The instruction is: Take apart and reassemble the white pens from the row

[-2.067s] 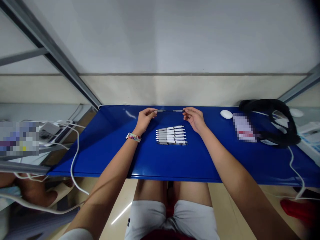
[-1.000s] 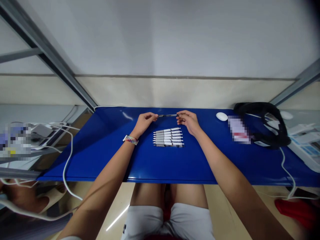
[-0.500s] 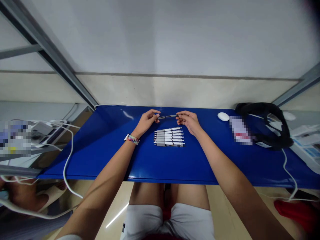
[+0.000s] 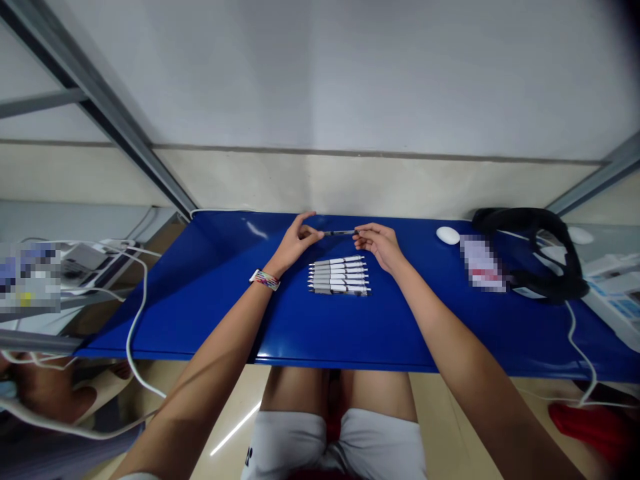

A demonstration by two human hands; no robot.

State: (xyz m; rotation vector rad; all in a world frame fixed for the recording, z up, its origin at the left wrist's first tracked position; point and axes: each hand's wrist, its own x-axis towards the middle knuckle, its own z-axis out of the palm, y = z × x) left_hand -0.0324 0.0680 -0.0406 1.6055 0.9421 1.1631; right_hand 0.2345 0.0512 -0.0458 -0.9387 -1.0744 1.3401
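Between my two hands a dark, partly clear pen [image 4: 340, 233] is held level, near the far side of the blue table [image 4: 210, 293]. My left hand [image 4: 299, 240] pinches its left end between thumb and a finger, with another finger raised. The fingers of my right hand [image 4: 377, 243] are closed on the pen's right end. Just below my hands, several white and grey pens [image 4: 338, 272] lie side by side in a row, tips pointing left. The nearest pen [image 4: 340, 290] in that row looks darker than the others.
On the right lie a white oval mouse-like object [image 4: 448, 235], a blurred packet [image 4: 483, 263] and a black strap-like headset [image 4: 565, 260]. White cables [image 4: 135, 320] hang over the left edge. A wall [image 4: 360, 183] stands behind the table. People sit partly visible at both sides.
My left thumb and finger have closed further over the pen's left end, and another left finger has lifted. My right hand stays nearly in place. The row of pens is unmoved.
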